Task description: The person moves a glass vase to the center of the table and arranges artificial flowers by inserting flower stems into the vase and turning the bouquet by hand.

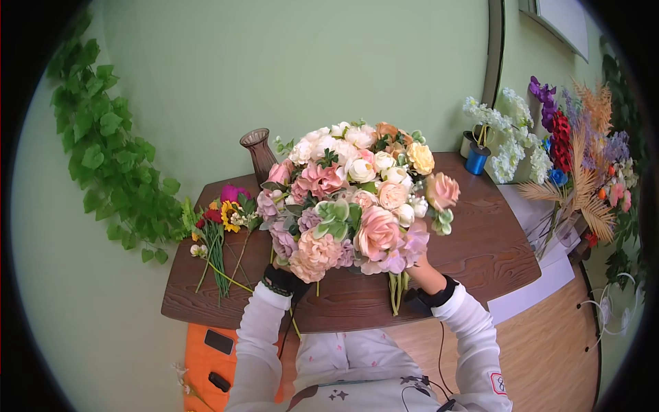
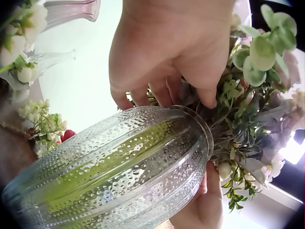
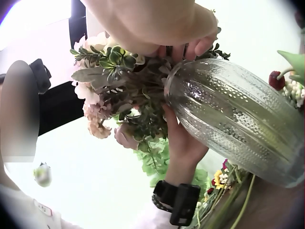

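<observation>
A large bouquet (image 1: 357, 199) of pink, white, peach and lilac artificial flowers fills the middle of the head view, above the table. Both wrist views show its stems inside a clear ribbed glass vase (image 2: 124, 167) with a dimpled surface. My left hand (image 2: 171, 47) curls its fingers and thumb about the foliage right at the vase's rim. Across from it, my right hand (image 3: 157, 24) holds the bouquet's base at the same rim, fingers bent into the leaves. In the head view the flowers hide most of both hands and the vase.
On the brown wooden table (image 1: 473, 240), loose flower stems (image 1: 218, 257) lie at left and a purplish glass vase (image 1: 259, 154) stands behind. A blue pot (image 1: 477, 160) is at back right. Tall flowers (image 1: 563, 151) stand beyond the right edge; ivy (image 1: 110, 137) hangs left.
</observation>
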Available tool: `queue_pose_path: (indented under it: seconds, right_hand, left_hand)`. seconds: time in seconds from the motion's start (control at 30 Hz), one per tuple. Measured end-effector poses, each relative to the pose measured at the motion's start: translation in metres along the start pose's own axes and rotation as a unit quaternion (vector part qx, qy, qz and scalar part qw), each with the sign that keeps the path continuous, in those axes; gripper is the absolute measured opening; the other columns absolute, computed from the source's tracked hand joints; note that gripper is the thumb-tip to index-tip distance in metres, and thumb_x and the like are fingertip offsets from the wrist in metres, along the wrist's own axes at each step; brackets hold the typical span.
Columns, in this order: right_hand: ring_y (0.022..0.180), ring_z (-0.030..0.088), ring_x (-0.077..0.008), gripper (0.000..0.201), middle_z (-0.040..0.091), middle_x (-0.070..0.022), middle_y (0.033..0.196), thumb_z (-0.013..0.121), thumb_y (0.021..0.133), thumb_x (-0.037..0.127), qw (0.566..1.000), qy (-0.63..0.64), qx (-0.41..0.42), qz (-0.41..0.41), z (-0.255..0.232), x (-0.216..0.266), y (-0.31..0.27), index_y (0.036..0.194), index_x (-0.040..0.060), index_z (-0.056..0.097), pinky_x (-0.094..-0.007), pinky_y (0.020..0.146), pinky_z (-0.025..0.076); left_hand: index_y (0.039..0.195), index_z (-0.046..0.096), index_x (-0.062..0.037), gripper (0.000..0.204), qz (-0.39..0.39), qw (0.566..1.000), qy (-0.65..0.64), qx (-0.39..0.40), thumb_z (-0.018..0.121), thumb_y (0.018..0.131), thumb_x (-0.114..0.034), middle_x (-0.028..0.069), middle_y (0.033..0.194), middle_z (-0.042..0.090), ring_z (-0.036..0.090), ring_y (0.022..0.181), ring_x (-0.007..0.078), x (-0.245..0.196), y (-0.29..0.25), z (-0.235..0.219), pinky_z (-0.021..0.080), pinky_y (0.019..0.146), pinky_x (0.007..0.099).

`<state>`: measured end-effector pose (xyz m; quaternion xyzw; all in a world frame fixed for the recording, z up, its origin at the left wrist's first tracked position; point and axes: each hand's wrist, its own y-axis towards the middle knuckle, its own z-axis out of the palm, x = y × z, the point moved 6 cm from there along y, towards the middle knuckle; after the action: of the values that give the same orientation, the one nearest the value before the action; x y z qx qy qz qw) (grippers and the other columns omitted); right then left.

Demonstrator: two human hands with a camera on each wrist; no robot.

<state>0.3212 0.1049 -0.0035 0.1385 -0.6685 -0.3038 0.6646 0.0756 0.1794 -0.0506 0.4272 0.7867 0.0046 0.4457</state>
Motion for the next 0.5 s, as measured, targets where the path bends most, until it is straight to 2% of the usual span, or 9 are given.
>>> queue_pose_path:
  seconds: [0.07, 0.1, 0.23, 0.33, 0.4, 0.43, 0.5]
  right_hand:
    - [0.078, 0.053, -0.0091, 0.026, 0.06, -0.0047, 0.087, 0.062, 0.069, 0.007, 0.999, -0.048, 0.0, -0.025, 0.008, 0.051, 0.002, 0.092, -0.0033, 0.058, -0.0227, 0.069, 0.042]
    - [0.074, 0.054, -0.009, 0.025, 0.061, -0.005, 0.08, 0.063, 0.068, 0.008, 0.998, 0.059, -0.036, -0.009, 0.011, 0.05, 0.006, 0.089, -0.0041, 0.059, -0.0232, 0.067, 0.043]
    - [0.07, 0.054, -0.0091, 0.026, 0.061, -0.0054, 0.077, 0.065, 0.067, 0.01, 0.998, -0.001, -0.061, 0.015, 0.006, 0.073, -0.001, 0.088, -0.0049, 0.059, -0.0236, 0.064, 0.043]
    - [0.066, 0.054, -0.0093, 0.021, 0.061, -0.0049, 0.073, 0.063, 0.071, 0.01, 0.998, -0.019, -0.054, 0.018, 0.0, 0.079, -0.004, 0.084, -0.0055, 0.06, -0.0245, 0.061, 0.043]
    - [0.061, 0.052, -0.0092, 0.017, 0.06, -0.0065, 0.071, 0.057, 0.078, 0.011, 0.991, 0.011, -0.134, 0.022, -0.01, 0.084, -0.01, 0.078, -0.006, 0.059, -0.0233, 0.058, 0.042]
    - [0.061, 0.052, -0.0092, 0.017, 0.06, -0.0065, 0.071, 0.057, 0.078, 0.011, 0.991, 0.011, -0.134, 0.023, -0.018, 0.082, -0.013, 0.078, -0.006, 0.059, -0.0233, 0.058, 0.042]
    - [0.057, 0.051, -0.0104, 0.018, 0.059, -0.0082, 0.068, 0.05, 0.083, 0.009, 0.995, -0.012, -0.052, -0.088, -0.029, 0.096, -0.014, 0.079, -0.0066, 0.058, -0.0224, 0.055, 0.041]
  left_hand:
    - [0.107, 0.05, -0.0033, 0.045, 0.002, 1.0, 0.004, 0.004, 0.056, 0.074, -0.035, 0.0119, 0.091, 0.057, 0.054, 0.077, 0.0247, -0.002, -0.003, 0.001, 0.043, 0.067, 0.0335]
    - [0.107, 0.05, -0.0033, 0.045, 0.003, 1.0, 0.006, 0.007, 0.056, 0.074, -0.035, 0.012, 0.092, 0.057, 0.054, 0.077, 0.0247, -0.004, -0.004, 0.0, 0.043, 0.067, 0.0335]
    - [0.107, 0.05, -0.0032, 0.046, 0.007, 1.0, 0.015, 0.017, 0.056, 0.074, -0.034, 0.0122, 0.092, 0.057, 0.054, 0.078, 0.0249, -0.008, 0.0, -0.001, 0.043, 0.068, 0.0335]
    - [0.107, 0.05, -0.0032, 0.046, 0.01, 0.999, 0.021, 0.024, 0.056, 0.074, -0.034, 0.0124, 0.092, 0.057, 0.054, 0.078, 0.025, -0.011, 0.001, -0.001, 0.043, 0.068, 0.0336]
    - [0.107, 0.05, -0.0031, 0.046, 0.01, 0.999, 0.025, 0.029, 0.056, 0.074, -0.034, 0.0125, 0.093, 0.056, 0.054, 0.079, 0.0251, -0.013, 0.002, -0.003, 0.043, 0.068, 0.0336]
    - [0.107, 0.05, -0.0031, 0.046, 0.01, 0.999, 0.027, 0.031, 0.057, 0.074, -0.034, 0.0126, 0.093, 0.056, 0.054, 0.079, 0.0251, -0.014, 0.005, -0.004, 0.043, 0.068, 0.0336]
    - [0.107, 0.05, -0.0031, 0.046, 0.01, 0.999, 0.03, 0.033, 0.057, 0.074, -0.034, 0.0127, 0.093, 0.056, 0.054, 0.079, 0.0252, -0.018, 0.005, -0.003, 0.043, 0.068, 0.0336]
